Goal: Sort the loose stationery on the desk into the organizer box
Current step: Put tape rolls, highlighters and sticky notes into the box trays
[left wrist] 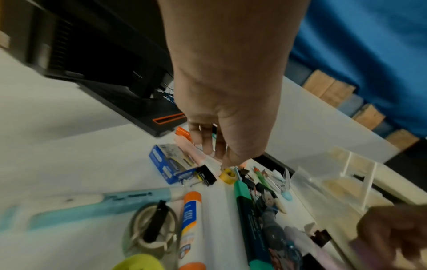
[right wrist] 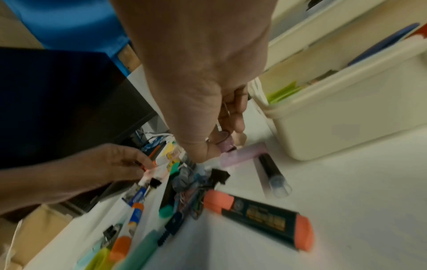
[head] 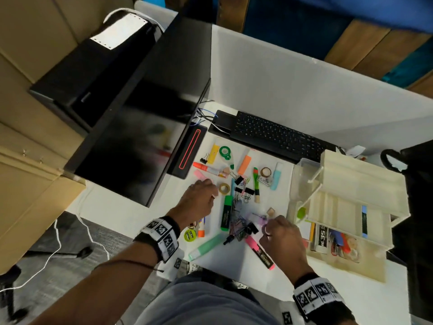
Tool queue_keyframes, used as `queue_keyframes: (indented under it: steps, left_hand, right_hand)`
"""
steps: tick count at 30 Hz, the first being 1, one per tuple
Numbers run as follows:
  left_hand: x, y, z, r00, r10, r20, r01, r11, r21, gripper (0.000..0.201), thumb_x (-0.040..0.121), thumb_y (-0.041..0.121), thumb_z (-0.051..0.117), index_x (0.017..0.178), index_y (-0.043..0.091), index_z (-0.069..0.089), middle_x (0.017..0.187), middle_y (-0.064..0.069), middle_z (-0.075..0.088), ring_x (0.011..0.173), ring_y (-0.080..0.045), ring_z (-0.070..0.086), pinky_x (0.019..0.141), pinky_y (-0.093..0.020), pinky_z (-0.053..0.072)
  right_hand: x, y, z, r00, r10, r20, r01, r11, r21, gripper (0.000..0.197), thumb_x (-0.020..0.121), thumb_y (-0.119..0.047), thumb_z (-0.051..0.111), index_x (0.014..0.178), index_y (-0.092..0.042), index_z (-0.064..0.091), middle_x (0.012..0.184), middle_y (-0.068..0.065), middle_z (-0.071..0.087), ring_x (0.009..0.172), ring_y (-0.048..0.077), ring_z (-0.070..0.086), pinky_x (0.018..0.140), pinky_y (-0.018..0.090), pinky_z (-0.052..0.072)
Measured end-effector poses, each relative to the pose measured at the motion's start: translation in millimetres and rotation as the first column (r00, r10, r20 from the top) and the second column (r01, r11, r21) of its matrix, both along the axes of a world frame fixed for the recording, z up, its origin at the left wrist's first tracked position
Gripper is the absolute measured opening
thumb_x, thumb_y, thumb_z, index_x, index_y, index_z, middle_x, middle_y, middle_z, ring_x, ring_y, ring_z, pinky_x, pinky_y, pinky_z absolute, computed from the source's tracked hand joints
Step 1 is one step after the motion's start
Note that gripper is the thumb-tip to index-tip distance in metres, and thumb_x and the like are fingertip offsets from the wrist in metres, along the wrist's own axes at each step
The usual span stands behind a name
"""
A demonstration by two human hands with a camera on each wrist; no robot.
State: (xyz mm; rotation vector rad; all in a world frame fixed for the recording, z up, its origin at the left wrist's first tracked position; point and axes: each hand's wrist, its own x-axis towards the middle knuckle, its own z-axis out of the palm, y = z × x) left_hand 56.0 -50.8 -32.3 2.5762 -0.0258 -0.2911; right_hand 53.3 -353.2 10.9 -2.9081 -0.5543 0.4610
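Head view: white desk (head: 234, 266) with loose stationery scattered between monitor (head: 131, 146) and organizer box (head: 346, 216), which sits at desk's right with tiers open.
Highlighters: green highlighter (head: 226, 213) long axis away from the person; pink highlighter (head: 259, 252) diagonal.
Left wrist view: left hand (left wrist: 221, 127) fingers curled down on a pale pink marker (left wrist: 198, 155); grip unclear.
Right wrist view: right hand (right wrist: 208, 102) pinches a small lilac item (right wrist: 225, 144), beside the box.

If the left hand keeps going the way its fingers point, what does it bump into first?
Probably the pale pink highlighter: the left hand points its fingers down and away toward the monitor, and they are already at that pink barrel. The orange-capped marker lies just beyond. Depth is unclear.
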Motion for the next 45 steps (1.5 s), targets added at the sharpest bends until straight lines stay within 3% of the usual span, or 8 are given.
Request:
queue_keyframes:
  steps: [4, 9, 13, 15, 22, 29, 36, 45]
  left_hand:
    - [31.2, -23.1, -4.3, 0.995, -0.103, -0.008, 0.102, 0.975, 0.199, 0.027, 0.083, 0.018, 0.065, 0.108, 0.028, 0.070, 0.117, 0.005, 0.060, 0.107, -0.024, 0.057, 0.093, -0.039, 0.043]
    - [43.9, -33.8, -7.7, 0.992, -0.120, -0.026, 0.122, 0.955, 0.269, 0.013, 0.078, 0.012, 0.070, 0.079, 0.024, 0.066, 0.126, -0.006, 0.064, 0.106, -0.027, 0.059, 0.093, -0.044, 0.048]
    - [48.9, -38.4, -6.1, 0.990, -0.136, -0.024, 0.137, 0.934, 0.330, 0.005, 0.073, 0.021, 0.073, 0.070, 0.024, 0.070, 0.117, -0.002, 0.071, 0.099, -0.026, 0.065, 0.090, -0.040, 0.045]
    - [49.6, -39.8, -1.9, 0.990, -0.141, -0.011, 0.136, 0.928, 0.348, 0.001, 0.073, 0.025, 0.071, 0.073, 0.024, 0.071, 0.110, 0.001, 0.070, 0.094, -0.023, 0.064, 0.085, -0.037, 0.044]
    - [33.7, -54.4, 20.4, 0.990, 0.021, 0.143, -0.034, 0.995, 0.090, 0.003, 0.080, 0.028, 0.072, 0.081, 0.030, 0.070, 0.109, 0.006, 0.070, 0.098, -0.021, 0.066, 0.089, -0.038, 0.051]
    - [11.1, -89.7, 57.6, 0.974, -0.117, 0.194, 0.142, 0.982, -0.121, 0.001, 0.090, 0.032, 0.066, 0.089, 0.032, 0.067, 0.103, 0.017, 0.067, 0.093, -0.006, 0.065, 0.080, -0.034, 0.057]
    - [13.6, -157.4, 83.8, 0.935, -0.255, 0.248, 0.295, 0.945, -0.139, 0.020, 0.102, 0.030, 0.059, 0.119, 0.024, 0.069, 0.133, 0.009, 0.061, 0.120, -0.014, 0.056, 0.102, -0.025, 0.046]
    - [63.7, -250.3, 99.2, 0.854, -0.487, 0.182, 0.448, 0.867, 0.218, 0.037, 0.090, 0.006, 0.063, 0.124, 0.019, 0.068, 0.131, -0.002, 0.061, 0.107, -0.024, 0.063, 0.095, -0.045, 0.054]
  right_hand:
    - [1.9, -10.2, 16.7, 0.985, -0.161, -0.064, 0.173, 0.921, 0.348, 0.044, 0.071, 0.002, 0.074, 0.083, -0.030, 0.046, 0.090, -0.005, 0.055, 0.071, 0.015, 0.063, 0.060, 0.031, 0.053]
    - [6.2, -36.9, 48.1, 0.961, -0.275, -0.015, 0.237, 0.797, 0.555, 0.036, 0.079, 0.006, 0.077, 0.089, -0.022, 0.057, 0.095, -0.006, 0.062, 0.090, 0.009, 0.064, 0.067, 0.010, 0.048]
    - [14.5, -76.0, 52.9, 0.861, -0.502, -0.081, 0.433, 0.640, 0.635, 0.035, 0.082, 0.003, 0.077, 0.093, -0.025, 0.060, 0.101, -0.004, 0.071, 0.087, 0.014, 0.071, 0.065, 0.035, 0.062]
    - [21.6, -93.6, 53.4, 0.810, -0.579, -0.098, 0.502, 0.596, 0.626, 0.032, 0.085, 0.003, 0.076, 0.094, -0.024, 0.062, 0.102, -0.001, 0.073, 0.077, 0.008, 0.070, 0.062, 0.029, 0.061]
    - [55.7, -109.5, 32.1, 0.842, -0.539, 0.024, 0.438, 0.708, 0.554, 0.015, 0.093, -0.030, 0.077, 0.090, -0.024, 0.063, 0.090, -0.006, 0.066, 0.081, 0.013, 0.063, 0.069, 0.033, 0.051]
    - [81.6, -104.3, 15.9, 0.892, -0.373, 0.254, 0.251, 0.878, 0.408, 0.011, 0.093, -0.021, 0.076, 0.090, -0.010, 0.078, 0.093, 0.006, 0.072, 0.089, 0.030, 0.063, 0.076, 0.039, 0.053]
    - [83.8, -102.7, 16.7, 0.832, -0.527, 0.175, 0.427, 0.809, 0.404, 0.032, 0.099, -0.051, 0.060, 0.087, -0.024, 0.071, 0.080, 0.000, 0.072, 0.074, 0.028, 0.068, 0.062, 0.032, 0.049]
    - [61.0, -145.6, 32.2, 0.832, -0.552, 0.052, 0.458, 0.737, 0.497, 0.027, 0.093, -0.036, 0.072, 0.072, -0.026, 0.057, 0.062, -0.009, 0.061, 0.058, 0.019, 0.058, 0.054, 0.028, 0.040]
